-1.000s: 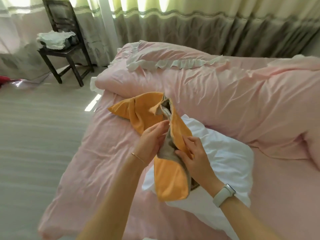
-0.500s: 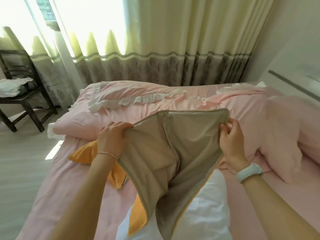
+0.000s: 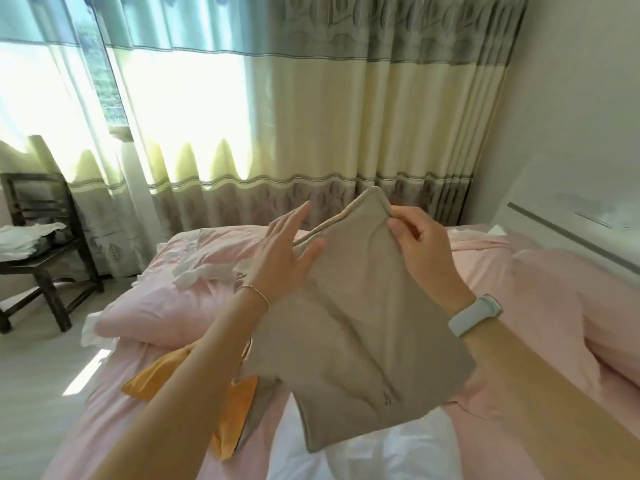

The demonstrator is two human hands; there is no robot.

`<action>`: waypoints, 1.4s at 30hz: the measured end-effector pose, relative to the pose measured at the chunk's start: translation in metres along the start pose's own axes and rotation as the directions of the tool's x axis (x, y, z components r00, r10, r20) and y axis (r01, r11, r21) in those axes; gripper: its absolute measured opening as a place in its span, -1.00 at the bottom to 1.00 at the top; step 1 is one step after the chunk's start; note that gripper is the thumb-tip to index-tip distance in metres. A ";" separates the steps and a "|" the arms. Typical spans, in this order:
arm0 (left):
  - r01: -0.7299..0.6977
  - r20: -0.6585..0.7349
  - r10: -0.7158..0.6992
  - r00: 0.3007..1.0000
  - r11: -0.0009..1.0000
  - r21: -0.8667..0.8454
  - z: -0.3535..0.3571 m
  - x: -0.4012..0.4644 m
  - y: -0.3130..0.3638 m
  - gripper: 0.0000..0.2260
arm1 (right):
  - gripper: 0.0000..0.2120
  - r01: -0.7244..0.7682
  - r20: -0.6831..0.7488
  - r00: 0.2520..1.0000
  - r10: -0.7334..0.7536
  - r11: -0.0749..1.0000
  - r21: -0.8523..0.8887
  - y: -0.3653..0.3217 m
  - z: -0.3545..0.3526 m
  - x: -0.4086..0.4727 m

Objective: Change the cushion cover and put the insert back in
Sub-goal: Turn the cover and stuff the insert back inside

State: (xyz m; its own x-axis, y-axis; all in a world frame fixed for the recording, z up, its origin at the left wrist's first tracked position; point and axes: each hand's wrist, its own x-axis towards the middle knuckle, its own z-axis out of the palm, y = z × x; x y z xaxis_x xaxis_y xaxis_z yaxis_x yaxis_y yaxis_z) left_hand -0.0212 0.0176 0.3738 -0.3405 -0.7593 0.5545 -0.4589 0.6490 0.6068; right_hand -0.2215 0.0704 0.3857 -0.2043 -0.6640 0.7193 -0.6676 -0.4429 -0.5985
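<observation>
Held up over the pink bed (image 3: 540, 368): a beige cushion cover (image 3: 356, 344), hanging slack and tilted, top corner highest. Right hand (image 3: 420, 247) pinching that top corner, thumb and fingertips closed on the fabric, white watch band (image 3: 476, 315) on the wrist. Left hand (image 3: 284, 258) spread flat, fingers straight and splayed, thumb lying against the cover's upper edge, gripping nothing; thin bracelet (image 3: 254, 294) at the wrist. Below the cover, on the bed, a white insert (image 3: 363, 455), partly hidden by the hanging fabric. Just left of the insert, an orange cover (image 3: 228, 410) crumpled on the sheet, crossed by the left forearm. Further back, a pink pillow (image 3: 166, 306) with white frill. Off to the left, a dark wooden chair (image 3: 38, 244) carrying white cloth. Behind everything, pale curtains (image 3: 277, 133) with a grey leaf band, sunlight glowing through.
</observation>
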 end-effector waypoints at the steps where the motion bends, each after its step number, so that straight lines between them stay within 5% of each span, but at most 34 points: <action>1: -0.031 0.012 0.032 0.999 0.996 -0.089 0.003 0.006 0.014 -0.43 | -0.89 -0.006 0.032 0.999 0.004 0.998 0.058 -0.008 0.001 0.001; 6: -0.032 -0.162 -0.013 0.987 0.961 -0.274 0.007 0.029 0.049 -0.91 | -0.72 -0.059 0.006 0.998 0.060 0.966 0.254 -0.022 0.000 -0.008; 12: 0.039 -0.336 -0.146 0.931 0.952 -0.304 0.006 0.047 0.061 -0.92 | -0.91 -0.220 0.194 0.958 0.211 0.975 0.025 0.018 -0.010 -0.046; 17: 0.072 -0.478 -0.214 0.852 0.952 -0.297 -0.014 0.061 0.053 -0.95 | -0.65 -0.336 0.349 0.864 0.363 0.932 -0.138 0.050 -0.013 -0.072; 19: 0.065 -0.483 -0.210 0.850 0.952 -0.299 -0.019 0.059 0.047 -0.95 | -0.72 -0.324 0.227 0.902 0.367 0.924 -0.204 0.053 -0.014 -0.066; 22: 0.011 -0.522 -0.170 0.836 0.956 -0.294 -0.027 0.046 0.036 -0.96 | -0.83 -0.385 -0.143 0.923 0.358 0.874 -0.297 0.042 -0.024 -0.040; 25: 0.018 -0.577 -0.203 0.792 0.951 -0.310 -0.030 0.026 0.027 -0.94 | -0.77 -0.234 -0.346 0.935 0.080 0.872 -0.430 0.028 -0.033 -0.013; 32: 0.020 -0.651 -0.242 0.720 0.944 -0.329 -0.030 -0.014 0.022 -0.85 | -0.85 0.163 -0.321 0.810 -0.490 0.715 -0.680 0.011 -0.059 -0.007; 38: 0.134 -0.637 -0.254 0.728 0.964 -0.232 -0.033 -0.026 0.019 -0.71 | -0.84 0.253 -0.261 0.777 -0.573 0.663 -0.704 -0.001 -0.067 -0.016; 42: 0.269 -0.624 -0.304 0.720 0.951 -0.154 -0.026 -0.025 0.006 -0.78 | -0.83 0.273 -0.198 0.834 -0.515 0.697 -0.663 0.012 -0.051 -0.020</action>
State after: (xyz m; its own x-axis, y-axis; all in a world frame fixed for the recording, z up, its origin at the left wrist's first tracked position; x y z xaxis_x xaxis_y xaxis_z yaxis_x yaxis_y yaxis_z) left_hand 0.0057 0.0415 0.3786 0.4063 -0.7144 0.5697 -0.4018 0.4202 0.8136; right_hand -0.2620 0.1093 0.3818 0.0316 -0.2063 0.9780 -0.9958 -0.0910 0.0130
